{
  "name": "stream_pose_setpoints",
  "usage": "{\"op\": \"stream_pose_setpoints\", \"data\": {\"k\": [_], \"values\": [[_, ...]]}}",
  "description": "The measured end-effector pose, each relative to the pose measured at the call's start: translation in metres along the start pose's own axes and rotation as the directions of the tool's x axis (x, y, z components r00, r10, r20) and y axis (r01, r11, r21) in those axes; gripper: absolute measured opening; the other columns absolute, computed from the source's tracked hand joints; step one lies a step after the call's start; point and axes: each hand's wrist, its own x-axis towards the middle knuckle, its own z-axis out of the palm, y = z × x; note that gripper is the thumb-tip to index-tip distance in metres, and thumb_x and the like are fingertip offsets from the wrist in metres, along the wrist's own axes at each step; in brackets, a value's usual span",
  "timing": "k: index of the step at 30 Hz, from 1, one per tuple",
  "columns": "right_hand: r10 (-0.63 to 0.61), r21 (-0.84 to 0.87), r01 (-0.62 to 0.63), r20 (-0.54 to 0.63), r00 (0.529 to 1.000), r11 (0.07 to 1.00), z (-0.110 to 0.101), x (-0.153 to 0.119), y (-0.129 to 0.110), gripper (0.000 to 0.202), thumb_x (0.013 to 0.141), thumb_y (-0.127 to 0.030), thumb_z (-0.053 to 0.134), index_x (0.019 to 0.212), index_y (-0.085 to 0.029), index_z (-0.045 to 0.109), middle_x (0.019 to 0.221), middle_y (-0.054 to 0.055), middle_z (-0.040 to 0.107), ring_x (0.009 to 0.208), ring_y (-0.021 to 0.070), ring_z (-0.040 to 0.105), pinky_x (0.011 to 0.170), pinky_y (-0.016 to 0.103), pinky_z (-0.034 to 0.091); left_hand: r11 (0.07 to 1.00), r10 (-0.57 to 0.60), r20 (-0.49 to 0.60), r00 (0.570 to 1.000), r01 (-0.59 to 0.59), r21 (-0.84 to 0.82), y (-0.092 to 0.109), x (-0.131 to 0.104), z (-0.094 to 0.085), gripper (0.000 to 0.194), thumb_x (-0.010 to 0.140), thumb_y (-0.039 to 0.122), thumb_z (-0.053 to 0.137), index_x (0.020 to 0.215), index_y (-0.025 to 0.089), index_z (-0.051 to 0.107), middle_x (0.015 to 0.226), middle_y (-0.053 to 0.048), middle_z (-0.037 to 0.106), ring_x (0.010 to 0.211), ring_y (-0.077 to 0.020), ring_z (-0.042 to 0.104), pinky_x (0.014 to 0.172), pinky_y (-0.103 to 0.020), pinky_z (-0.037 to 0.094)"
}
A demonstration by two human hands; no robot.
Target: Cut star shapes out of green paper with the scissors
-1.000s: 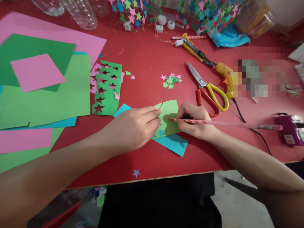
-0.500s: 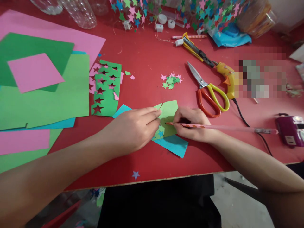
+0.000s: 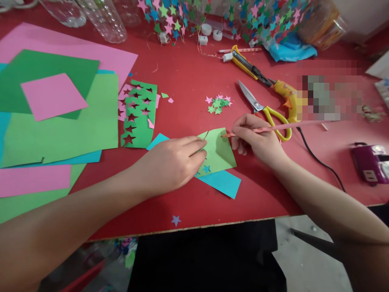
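My left hand (image 3: 174, 164) lies flat, fingers stretched together, over the left part of a small light green paper piece (image 3: 221, 154). A star-shaped hole near its lower edge shows blue from below. Under it a blue paper strip (image 3: 225, 184) sticks out at the lower right and upper left. My right hand (image 3: 258, 138) is closed around a pink pencil (image 3: 287, 126), its tip at the green paper's upper right corner. Beyond the paper lies a small pile of pink and green paper stars (image 3: 219, 103).
Scissors (image 3: 255, 101), a box cutter (image 3: 251, 67) and a yellow glue gun (image 3: 284, 91) lie at the right, with a purple punch-like device (image 3: 369, 164). Star-punched green paper (image 3: 139, 121) and coloured sheets (image 3: 75, 138) cover the left. Plastic bottles (image 3: 105, 20) stand behind.
My right hand has moved up and to the right with the pencil, its tip going from mid-paper to the upper right corner. My left hand stays in place on the paper.
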Motion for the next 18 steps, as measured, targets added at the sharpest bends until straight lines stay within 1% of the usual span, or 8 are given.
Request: {"op": "stream_pose_setpoints", "data": {"k": [3, 6, 8, 10, 13, 16, 18], "values": [[0.048, -0.024, -0.046, 0.049, 0.998, 0.999, 0.001, 0.001, -0.006, 0.009, 0.076, -0.013, 0.063, 0.077, -0.017, 0.054, 0.057, -0.003, 0.059, 0.045, 0.0081, 0.052, 0.043, 0.02, 0.041, 1.0, 0.007, -0.004, 1.0, -0.007, 0.014, 0.0, 0.001, 0.0, 0.024, 0.09, 0.013, 0.047, 0.094, 0.01, 0.07, 0.108, -0.014, 0.072, 0.103, -0.0227, 0.067, 0.09, -0.037, 0.057], [0.018, -0.064, -0.011, 0.117, 0.993, 0.998, 0.003, 0.0, -0.006, 0.007, 0.073, -0.008, 0.062, 0.074, -0.015, 0.058, 0.057, -0.004, 0.055, 0.048, 0.0073, 0.05, 0.044, 0.019, 0.038, 1.0, 0.005, 0.002, 1.0, -0.005, 0.004, 0.0, 0.002, 0.001, 0.025, 0.09, 0.014, 0.046, 0.093, 0.01, 0.07, 0.108, -0.015, 0.072, 0.102, -0.0231, 0.067, 0.09, -0.038, 0.057], [0.001, -0.078, 0.009, 0.127, 0.992, 0.997, 0.002, 0.0, -0.003, 0.006, 0.073, -0.009, 0.062, 0.073, -0.014, 0.059, 0.056, -0.004, 0.054, 0.047, 0.0065, 0.047, 0.043, 0.019, 0.035, 1.0, -0.006, 0.012, 1.0, 0.006, 0.001, 0.0, 0.002, 0.001, 0.025, 0.09, 0.014, 0.046, 0.093, 0.01, 0.07, 0.108, -0.015, 0.071, 0.102, -0.0234, 0.067, 0.087, -0.037, 0.057], [0.004, -0.068, 0.004, 0.108, 0.994, 0.998, 0.0, 0.001, 0.001, 0.006, 0.073, -0.01, 0.062, 0.073, -0.015, 0.058, 0.055, -0.004, 0.054, 0.046, 0.0064, 0.047, 0.041, 0.018, 0.035, 1.0, -0.013, 0.021, 1.0, 0.013, 0.007, 0.0, 0.002, 0.002, 0.024, 0.09, 0.014, 0.046, 0.094, 0.01, 0.07, 0.108, -0.015, 0.071, 0.102, -0.0237, 0.067, 0.085, -0.037, 0.058], [0.008, -0.014, -0.006, 0.114, 0.993, 1.0, -0.008, 0.003, 0.009, 0.008, 0.072, -0.012, 0.064, 0.075, -0.016, 0.057, 0.057, -0.003, 0.059, 0.044, 0.0079, 0.051, 0.041, 0.019, 0.039, 0.999, -0.004, 0.023, 1.0, 0.003, 0.034, 0.001, 0.001, 0.002, 0.023, 0.089, 0.012, 0.047, 0.097, 0.009, 0.069, 0.108, -0.016, 0.071, 0.102, -0.0249, 0.066, 0.085, -0.037, 0.057], [-0.041, 0.038, 0.037, 0.111, 0.993, 0.999, -0.013, 0.003, 0.014, 0.006, 0.078, -0.017, 0.062, 0.077, -0.016, 0.057, 0.058, -0.002, 0.062, 0.042, 0.0079, 0.052, 0.04, 0.02, 0.041, 0.998, 0.003, 0.021, 1.0, -0.005, 0.062, 0.002, 0.001, 0.002, 0.023, 0.088, 0.011, 0.048, 0.099, 0.009, 0.068, 0.109, -0.016, 0.07, 0.102, -0.026, 0.066, 0.083, -0.037, 0.057], [-0.064, 0.015, 0.063, 0.119, 0.991, 0.998, -0.014, 0.001, 0.014, 0.007, 0.083, -0.022, 0.06, 0.079, -0.017, 0.056, 0.058, -0.002, 0.062, 0.042, 0.0078, 0.052, 0.041, 0.02, 0.042, 0.997, -0.002, 0.025, 1.0, 0.0, 0.077, 0.002, 0.001, 0.002, 0.024, 0.087, 0.011, 0.048, 0.101, 0.01, 0.068, 0.108, -0.015, 0.07, 0.099, -0.0261, 0.067, 0.077, -0.037, 0.058]]}}
